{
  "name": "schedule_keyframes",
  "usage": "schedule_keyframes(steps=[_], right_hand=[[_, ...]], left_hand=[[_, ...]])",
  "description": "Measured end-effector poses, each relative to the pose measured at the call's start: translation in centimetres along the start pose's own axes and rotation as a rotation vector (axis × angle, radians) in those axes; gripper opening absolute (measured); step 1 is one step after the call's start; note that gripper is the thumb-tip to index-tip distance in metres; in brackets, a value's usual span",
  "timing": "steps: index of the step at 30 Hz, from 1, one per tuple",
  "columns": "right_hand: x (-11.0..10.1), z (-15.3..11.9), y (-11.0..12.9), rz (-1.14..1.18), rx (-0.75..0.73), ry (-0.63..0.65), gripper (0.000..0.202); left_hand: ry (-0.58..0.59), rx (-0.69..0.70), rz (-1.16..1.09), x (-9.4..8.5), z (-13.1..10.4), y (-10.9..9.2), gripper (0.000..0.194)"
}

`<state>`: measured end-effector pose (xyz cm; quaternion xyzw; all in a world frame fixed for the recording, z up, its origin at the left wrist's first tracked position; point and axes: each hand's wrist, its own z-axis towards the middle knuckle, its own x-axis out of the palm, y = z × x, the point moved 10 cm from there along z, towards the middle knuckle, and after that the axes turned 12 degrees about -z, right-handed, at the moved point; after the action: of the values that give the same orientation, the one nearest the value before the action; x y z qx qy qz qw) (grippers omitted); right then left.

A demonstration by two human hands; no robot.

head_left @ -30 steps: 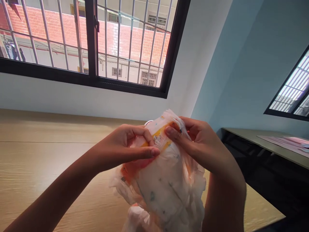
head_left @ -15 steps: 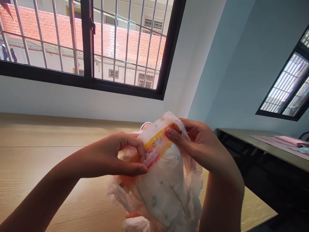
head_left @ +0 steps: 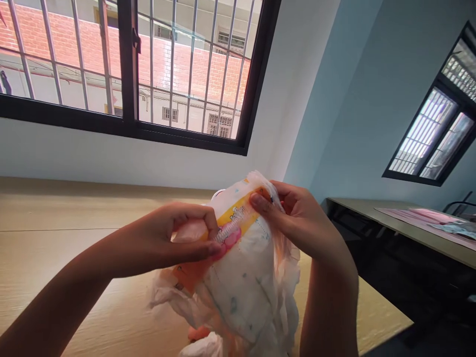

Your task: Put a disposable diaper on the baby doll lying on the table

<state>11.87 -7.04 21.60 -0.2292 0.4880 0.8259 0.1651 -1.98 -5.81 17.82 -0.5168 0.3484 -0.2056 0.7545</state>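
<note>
A white diaper with a yellow and pink printed waistband hangs between my hands over the wooden table. My left hand pinches the printed band near its left part, thumb and index finger together. My right hand grips the upper right corner of the band, with the thumb on the front and the other fingers behind. The ruffled side edges hang loose. Behind and below the diaper, a small reddish thing and a white piece show in part; most of them is hidden.
Behind the table is a white wall with a barred window. To the right, a second table holds pink sheets and a light blue item. The near table's right corner lies beyond my right forearm.
The view has shifted slightly, so both hands and the diaper appear a little further left. Slightly more of the pink print shows beside my left fingertips. Both grips stay the same.
</note>
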Motion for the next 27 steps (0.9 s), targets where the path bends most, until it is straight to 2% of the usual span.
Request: schedule_keyframes(steps=[7, 14, 18, 24, 27], right_hand=[[-0.2, -0.1, 0.3, 0.023, -0.023, -0.008, 0.023], [0.0, 0.0, 0.2, -0.014, -0.006, -0.004, 0.023], [0.3, 0.1, 0.2, -0.028, -0.010, 0.009, 0.027], [0.8, -0.3, 1.0, -0.217, -0.038, -0.007, 0.035], [1.0, -0.5, 1.2, -0.225, -0.039, 0.018, 0.032]], left_hand=[[-0.001, 0.000, -0.159, 0.3, 0.3, -0.2, 0.013], [-0.048, 0.021, -0.118, -0.1, 0.2, -0.6, 0.009], [-0.041, 0.093, -0.111, 0.3, 0.3, -1.3, 0.007], [-0.081, 0.153, -0.107, 0.3, 0.3, -2.0, 0.012], [-0.108, 0.149, -0.083, 0.1, 0.1, -2.1, 0.014]])
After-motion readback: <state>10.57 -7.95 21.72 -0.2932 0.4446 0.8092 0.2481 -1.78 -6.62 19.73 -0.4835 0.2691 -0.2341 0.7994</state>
